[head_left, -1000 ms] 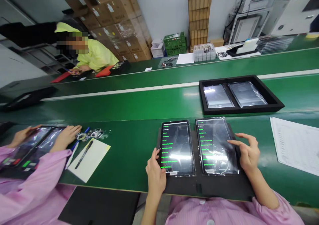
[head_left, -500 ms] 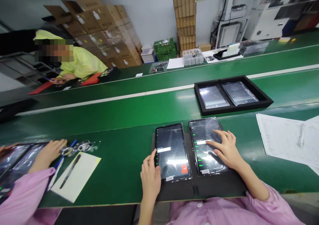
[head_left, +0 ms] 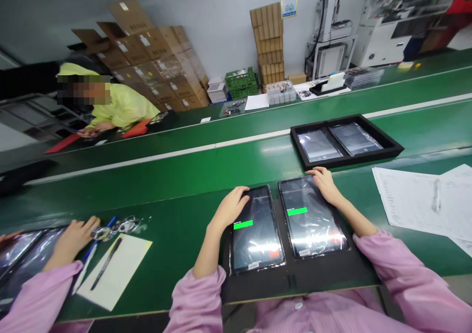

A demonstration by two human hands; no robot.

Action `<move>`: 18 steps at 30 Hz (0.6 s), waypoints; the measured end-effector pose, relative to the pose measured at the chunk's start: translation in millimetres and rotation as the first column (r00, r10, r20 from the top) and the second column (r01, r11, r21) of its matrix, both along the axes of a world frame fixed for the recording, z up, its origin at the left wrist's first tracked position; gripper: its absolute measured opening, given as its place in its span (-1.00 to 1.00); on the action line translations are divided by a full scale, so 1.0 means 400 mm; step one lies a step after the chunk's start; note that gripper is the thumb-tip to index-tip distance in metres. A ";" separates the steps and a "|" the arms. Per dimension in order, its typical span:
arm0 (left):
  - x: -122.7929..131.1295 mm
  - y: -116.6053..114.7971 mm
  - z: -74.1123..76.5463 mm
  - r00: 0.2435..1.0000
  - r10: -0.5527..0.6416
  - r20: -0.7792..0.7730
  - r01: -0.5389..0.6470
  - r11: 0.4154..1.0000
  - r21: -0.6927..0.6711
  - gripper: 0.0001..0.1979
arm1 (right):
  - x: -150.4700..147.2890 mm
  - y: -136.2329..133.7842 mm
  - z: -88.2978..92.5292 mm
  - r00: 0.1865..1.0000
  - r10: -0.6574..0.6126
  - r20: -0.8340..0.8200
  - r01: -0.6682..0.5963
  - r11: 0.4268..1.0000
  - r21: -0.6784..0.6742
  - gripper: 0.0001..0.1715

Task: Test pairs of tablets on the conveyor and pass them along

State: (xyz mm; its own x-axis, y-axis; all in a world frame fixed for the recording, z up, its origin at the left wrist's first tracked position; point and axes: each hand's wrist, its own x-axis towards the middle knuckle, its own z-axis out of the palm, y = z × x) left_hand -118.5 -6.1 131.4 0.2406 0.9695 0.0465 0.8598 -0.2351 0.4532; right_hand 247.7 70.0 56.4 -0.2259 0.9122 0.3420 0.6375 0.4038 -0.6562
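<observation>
Two tablets in clear film lie side by side on a black foam tray at the near table edge. Each screen is dark, with a green bar and a red square. My left hand rests at the upper left corner of the left tablet, fingers bent over its top edge. At the top right of the right tablet is my right hand, its fingers spread along the top edge. Neither hand lifts anything.
Beyond, a black tray holds two wrapped tablets. Papers lie right. A notepad with a pen and a co-worker's hand are left. Across the table sits a person in yellow.
Both my hands have moved up from the screens' middles and sides to the tablets' top corners. The white bars turned green, the small green marks vanished, and a red square shows on the right tablet.
</observation>
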 end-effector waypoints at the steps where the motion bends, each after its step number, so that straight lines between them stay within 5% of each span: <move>1: 0.024 0.033 0.005 0.998 -0.054 -0.024 0.054 0.998 -0.021 -0.63 | -0.007 0.021 -0.014 0.999 -0.027 -0.044 0.026 1.000 -0.014 -0.21; 4: 0.108 0.078 0.000 0.986 -0.140 -0.092 0.137 0.990 -0.036 -0.68 | -0.015 0.048 -0.044 0.993 -0.061 -0.097 0.060 0.998 -0.017 -0.12; 8: 0.177 0.032 -0.011 0.940 -0.156 -0.303 0.165 0.986 0.002 -0.69 | -0.012 0.031 -0.050 0.993 -0.058 -0.103 0.061 0.998 0.023 -0.15; 14: 0.155 -0.033 0.040 0.901 -0.295 -0.318 0.274 0.955 -0.110 -0.76 | -0.012 0.010 -0.034 0.982 0.047 -0.184 -0.030 0.995 0.092 -0.17; 18: 0.157 0.003 0.042 0.901 -0.206 -0.381 0.178 0.978 -0.109 -0.79 | -0.012 0.008 -0.035 0.983 0.013 -0.186 0.006 0.995 0.103 -0.21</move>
State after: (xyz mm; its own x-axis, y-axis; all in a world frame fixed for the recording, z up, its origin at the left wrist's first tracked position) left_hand -55.6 -4.9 148.1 0.4075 0.9000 -0.1548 0.9123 -0.3934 0.1139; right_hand 242.8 73.0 42.4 -0.1526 0.8695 0.4698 0.5068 0.4770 -0.7181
